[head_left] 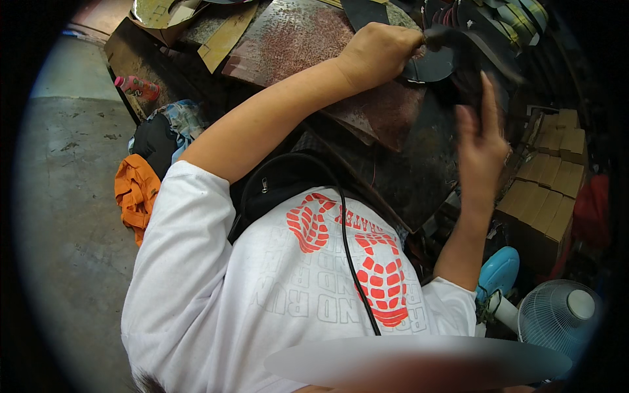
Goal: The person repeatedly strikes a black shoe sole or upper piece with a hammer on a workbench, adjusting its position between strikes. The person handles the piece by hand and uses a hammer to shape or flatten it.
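Note:
My left hand point(386, 52) reaches across to the upper right, its fingers closed on the end of a dark, curved, flexible piece point(481, 52). The piece is smeared by motion, so its exact kind does not show. My right hand point(481, 141) is raised just below it, blurred, with the thumb and a finger stretched out and apart. Whether its fingertips touch the dark piece I cannot tell. Under my left hand lies a flat dark rounded piece point(432, 67), beside a worn reddish-brown board point(288, 46).
Stacked cardboard boxes point(540, 196) stand at right, above a white fan point(560, 318) and a blue round object point(499, 268). Dark curved pieces point(563, 65) crowd the upper right. At left are a pink bottle point(137, 87) and orange cloth point(136, 190). A black cable point(347, 242) crosses my shirt.

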The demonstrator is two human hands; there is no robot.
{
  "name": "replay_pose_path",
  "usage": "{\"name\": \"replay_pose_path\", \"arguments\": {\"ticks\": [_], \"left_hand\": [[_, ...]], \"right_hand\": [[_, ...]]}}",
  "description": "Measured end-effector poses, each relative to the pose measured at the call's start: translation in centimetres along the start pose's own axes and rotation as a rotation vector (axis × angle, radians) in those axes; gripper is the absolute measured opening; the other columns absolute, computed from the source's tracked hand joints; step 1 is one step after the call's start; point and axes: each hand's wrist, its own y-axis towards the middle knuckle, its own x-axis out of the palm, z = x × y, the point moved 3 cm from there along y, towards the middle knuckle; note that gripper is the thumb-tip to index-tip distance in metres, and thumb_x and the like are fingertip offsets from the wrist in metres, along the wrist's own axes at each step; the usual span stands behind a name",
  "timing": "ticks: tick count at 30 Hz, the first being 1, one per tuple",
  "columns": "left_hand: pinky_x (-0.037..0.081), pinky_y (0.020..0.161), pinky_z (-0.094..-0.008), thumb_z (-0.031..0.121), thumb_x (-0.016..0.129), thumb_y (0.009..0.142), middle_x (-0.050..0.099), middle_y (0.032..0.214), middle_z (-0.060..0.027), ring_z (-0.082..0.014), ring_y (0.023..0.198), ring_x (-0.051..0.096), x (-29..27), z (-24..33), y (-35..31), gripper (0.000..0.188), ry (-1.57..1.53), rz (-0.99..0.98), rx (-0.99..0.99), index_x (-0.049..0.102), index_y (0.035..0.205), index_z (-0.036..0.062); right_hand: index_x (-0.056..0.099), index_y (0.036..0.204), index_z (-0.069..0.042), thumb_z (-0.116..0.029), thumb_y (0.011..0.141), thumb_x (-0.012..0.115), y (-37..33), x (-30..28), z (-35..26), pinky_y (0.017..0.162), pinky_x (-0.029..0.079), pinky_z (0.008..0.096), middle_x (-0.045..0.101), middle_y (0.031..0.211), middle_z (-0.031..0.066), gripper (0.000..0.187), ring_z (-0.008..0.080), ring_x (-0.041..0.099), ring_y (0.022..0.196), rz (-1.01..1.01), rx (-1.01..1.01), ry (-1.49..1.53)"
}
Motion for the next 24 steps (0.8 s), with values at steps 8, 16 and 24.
{"name": "replay_pose_path", "arguments": {"ticks": [8, 16, 24], "left_hand": [[0.059, 0.066, -0.0306, 0.015, 0.068, 0.092, 0.074, 0.083, -0.0143, -0.0216, 0.071, 0.074, 1.3, -4.2, -1.1, 0.02, -0.582, 0.05, -0.626, 0.069, 0.1, -0.0028], [0.059, 0.065, -0.0264, 0.015, 0.07, 0.092, 0.075, 0.081, -0.0132, -0.0159, 0.071, 0.074, 1.6, -4.0, -1.5, 0.021, -0.623, 0.005, -0.675, 0.069, 0.097, -0.006], [0.058, 0.066, -0.0328, 0.017, 0.071, 0.089, 0.073, 0.079, -0.0142, -0.025, 0.073, 0.073, 0.9, -2.4, -0.1, 0.019, -0.248, 0.036, -0.296, 0.07, 0.096, -0.0008]], "right_hand": [[0.048, 0.148, -0.029, -0.03, 0.097, 0.065, -2.2, 2.0, 3.1, 0.077, 0.056, 0.0409, 0.073, 0.108, 0.0182, 0.054, 0.0339, 0.073, 0.094, -0.014, 0.08, -0.33], [0.05, 0.147, -0.029, -0.029, 0.098, 0.065, -3.2, 2.2, 6.3, 0.078, 0.056, 0.0408, 0.072, 0.114, 0.0176, 0.052, 0.0311, 0.073, 0.1, -0.007, 0.087, -0.298], [0.057, 0.118, -0.004, -0.049, 0.097, 0.059, 0.1, -5.2, -8.6, 0.058, 0.047, 0.0282, 0.062, 0.084, 0.012, 0.05, 0.017, 0.058, 0.067, 0.263, -0.438, 0.113]]}}
